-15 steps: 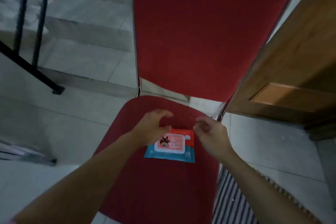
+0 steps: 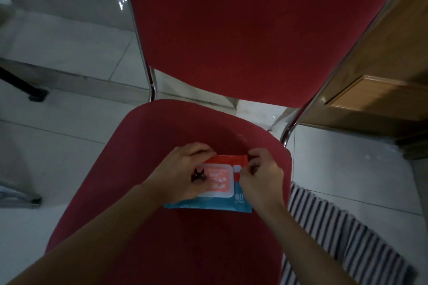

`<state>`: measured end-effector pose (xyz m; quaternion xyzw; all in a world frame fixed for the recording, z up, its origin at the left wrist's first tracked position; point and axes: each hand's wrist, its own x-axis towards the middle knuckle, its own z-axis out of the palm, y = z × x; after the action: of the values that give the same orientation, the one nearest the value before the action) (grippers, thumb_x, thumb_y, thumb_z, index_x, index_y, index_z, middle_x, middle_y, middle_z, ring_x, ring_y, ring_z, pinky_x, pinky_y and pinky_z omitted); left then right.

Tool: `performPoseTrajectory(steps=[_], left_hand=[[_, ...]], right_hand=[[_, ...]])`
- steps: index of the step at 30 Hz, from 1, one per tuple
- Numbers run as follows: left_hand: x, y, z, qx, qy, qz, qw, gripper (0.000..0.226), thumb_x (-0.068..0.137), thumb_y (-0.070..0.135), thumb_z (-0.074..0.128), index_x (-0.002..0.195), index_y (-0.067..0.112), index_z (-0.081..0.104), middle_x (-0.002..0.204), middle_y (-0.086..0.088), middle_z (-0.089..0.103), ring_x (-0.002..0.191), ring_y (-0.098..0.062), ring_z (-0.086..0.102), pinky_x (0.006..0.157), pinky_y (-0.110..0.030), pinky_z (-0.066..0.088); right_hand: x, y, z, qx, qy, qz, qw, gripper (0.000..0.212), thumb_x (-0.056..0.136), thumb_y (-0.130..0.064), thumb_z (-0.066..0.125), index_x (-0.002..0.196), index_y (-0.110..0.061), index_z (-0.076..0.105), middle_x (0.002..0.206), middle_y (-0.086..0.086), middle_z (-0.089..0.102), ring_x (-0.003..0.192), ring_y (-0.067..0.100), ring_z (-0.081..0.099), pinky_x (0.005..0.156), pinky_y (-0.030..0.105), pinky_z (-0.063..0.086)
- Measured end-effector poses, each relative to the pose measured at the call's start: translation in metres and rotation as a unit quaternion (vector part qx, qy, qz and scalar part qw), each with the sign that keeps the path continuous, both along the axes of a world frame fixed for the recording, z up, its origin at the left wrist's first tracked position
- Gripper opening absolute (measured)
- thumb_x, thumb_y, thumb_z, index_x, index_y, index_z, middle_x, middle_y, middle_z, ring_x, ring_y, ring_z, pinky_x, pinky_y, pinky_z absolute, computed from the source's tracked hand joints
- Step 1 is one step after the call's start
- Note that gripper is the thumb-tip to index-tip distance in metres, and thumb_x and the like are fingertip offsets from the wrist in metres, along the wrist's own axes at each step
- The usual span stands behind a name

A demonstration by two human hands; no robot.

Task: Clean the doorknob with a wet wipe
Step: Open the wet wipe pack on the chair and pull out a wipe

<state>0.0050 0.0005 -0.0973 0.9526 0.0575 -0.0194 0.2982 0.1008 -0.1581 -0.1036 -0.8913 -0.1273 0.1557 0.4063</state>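
Note:
A flat pack of wet wipes (image 2: pixel 220 183), orange on top and blue below with a pale lid flap, lies on the red seat of a chair (image 2: pixel 162 238). My left hand (image 2: pixel 183 171) rests on the pack's left side, fingers curled over its far edge. My right hand (image 2: pixel 259 176) pinches the right edge of the lid flap between thumb and fingers. No wipe is out of the pack. The doorknob is not in view.
The chair's red backrest (image 2: pixel 254 30) rises right behind the seat, with chrome frame tubes on both sides. A wooden door (image 2: pixel 382 81) stands at the right. A striped mat (image 2: pixel 347 238) lies on the pale tiled floor at lower right. A black railing foot (image 2: pixel 34 95) stands at left.
Both hands have come down onto the wipes pack; half a second ago they hovered just above its far edge. The view has moved closer to the chair.

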Motion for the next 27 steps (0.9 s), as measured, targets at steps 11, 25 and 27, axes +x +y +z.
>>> performPoseTrajectory(steps=[11, 25, 27], left_hand=[[0.041, -0.017, 0.011, 0.012, -0.011, -0.08, 0.997, 0.052, 0.072, 0.039, 0.073, 0.114, 0.011, 0.062, 0.117, -0.005, 0.057, 0.11, -0.018, 0.05, 0.092, -0.038, 0.045], [0.036, -0.038, 0.009, 0.125, -0.087, -0.087, 0.985, 0.031, 0.087, 0.025, 0.046, 0.093, 0.003, 0.067, 0.085, -0.014, 0.069, 0.073, -0.029, 0.066, 0.053, -0.037, 0.056], [0.045, -0.039, 0.013, 0.069, -0.072, -0.023, 0.995, 0.034, 0.09, 0.025, 0.037, 0.096, 0.003, 0.062, 0.084, -0.014, 0.069, 0.072, -0.031, 0.064, 0.059, -0.039, 0.055]], right_hand=[[0.019, -0.022, -0.003, -0.015, -0.136, 0.0, 0.991, 0.018, 0.072, 0.015, 0.056, 0.081, -0.001, 0.058, 0.096, 0.018, 0.053, 0.088, 0.027, 0.053, 0.076, 0.035, 0.047], [-0.016, -0.049, -0.012, -0.033, -0.199, 0.118, 0.972, 0.041, 0.073, 0.009, 0.061, 0.113, 0.0, 0.059, 0.118, 0.015, 0.064, 0.108, 0.027, 0.06, 0.094, 0.039, 0.044], [-0.016, -0.049, -0.011, -0.032, -0.195, 0.116, 0.973, 0.048, 0.068, 0.013, 0.067, 0.114, -0.001, 0.059, 0.118, 0.013, 0.064, 0.107, 0.026, 0.061, 0.094, 0.036, 0.04]])
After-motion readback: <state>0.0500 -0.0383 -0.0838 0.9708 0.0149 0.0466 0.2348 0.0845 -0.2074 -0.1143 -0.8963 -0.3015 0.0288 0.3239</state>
